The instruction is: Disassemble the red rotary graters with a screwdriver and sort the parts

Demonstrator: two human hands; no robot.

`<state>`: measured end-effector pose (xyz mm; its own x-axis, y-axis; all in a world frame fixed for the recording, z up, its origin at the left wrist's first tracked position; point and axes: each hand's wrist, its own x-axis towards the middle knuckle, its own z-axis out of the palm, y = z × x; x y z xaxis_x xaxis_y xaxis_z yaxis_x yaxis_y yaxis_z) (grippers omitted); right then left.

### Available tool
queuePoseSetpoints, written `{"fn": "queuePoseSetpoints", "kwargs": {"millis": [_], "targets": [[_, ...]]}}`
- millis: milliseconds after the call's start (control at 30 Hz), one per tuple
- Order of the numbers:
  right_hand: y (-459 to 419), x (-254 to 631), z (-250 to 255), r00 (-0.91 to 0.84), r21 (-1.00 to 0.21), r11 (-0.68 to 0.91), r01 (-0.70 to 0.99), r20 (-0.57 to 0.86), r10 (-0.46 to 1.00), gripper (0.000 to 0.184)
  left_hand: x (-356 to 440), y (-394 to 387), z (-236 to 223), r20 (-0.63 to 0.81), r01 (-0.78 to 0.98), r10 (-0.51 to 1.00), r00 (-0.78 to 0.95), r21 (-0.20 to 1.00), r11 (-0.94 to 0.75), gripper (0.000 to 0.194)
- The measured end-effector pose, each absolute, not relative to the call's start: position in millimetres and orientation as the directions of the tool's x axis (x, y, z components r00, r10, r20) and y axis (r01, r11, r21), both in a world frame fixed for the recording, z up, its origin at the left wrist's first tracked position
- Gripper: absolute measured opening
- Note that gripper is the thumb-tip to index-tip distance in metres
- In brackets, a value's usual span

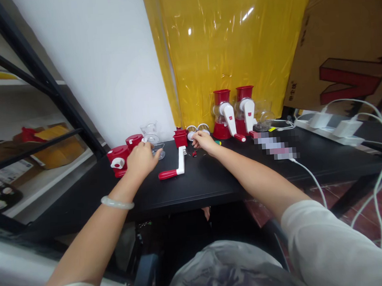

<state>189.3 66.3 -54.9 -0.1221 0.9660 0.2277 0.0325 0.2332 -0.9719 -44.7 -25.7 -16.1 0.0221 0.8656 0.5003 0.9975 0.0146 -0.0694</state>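
Observation:
My left hand [143, 158] is over the left part of the black table, its thumb apart from its fingers. Beside it are two red grinder bases [118, 159], one with a white knob, and clear plastic housings [150, 128]. My right hand [205, 142] has its fingertips pressed together by two round metal drums [191, 130]; what they hold, if anything, is too small to make out. Tiny red parts [194, 153] lie just below those fingers. Between my hands are red hoppers [180, 138] and a white crank with a red handle [169, 174].
Two assembled red-and-white rotary graters [223, 114] stand at the back right. Further right lie a blurred-out object [275, 148] with a white cable and a power strip [329, 129] with chargers. A shelf rack [42, 79] is on the left, a large carton [344, 41] on the right.

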Motion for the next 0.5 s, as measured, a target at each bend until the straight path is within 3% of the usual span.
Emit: {"fn": "queuePoseSetpoints", "kwargs": {"millis": [100, 233, 333, 500], "targets": [[67.3, 192.7, -58.8, -0.138, -0.95, 0.288, 0.124, 0.271, 0.953, 0.016, -16.3, -23.2, -20.0, 0.277, 0.979, 0.955, 0.108, 0.137, -0.151, 0.065], [64.0, 194.6, -66.4, -0.255, -0.751, 0.534, 0.389, 0.469, 0.846, 0.009, 8.7, -13.0, -32.1, 0.098, 0.973, 0.983, 0.154, 0.158, -0.168, 0.071], [60.1, 193.5, -69.1, -0.391, -0.575, 0.651, 0.496, 0.521, 0.759, 0.008, 14.0, -2.0, -39.2, 0.003, 0.961, 0.988, 0.152, 0.231, -0.149, 0.059], [59.8, 194.1, -70.8, -0.505, -0.362, 0.742, 0.564, 0.56, 0.657, 0.011, 16.1, 14.4, -41.3, -0.019, 0.901, 0.98, 0.197, 0.397, -0.174, 0.026]]}}
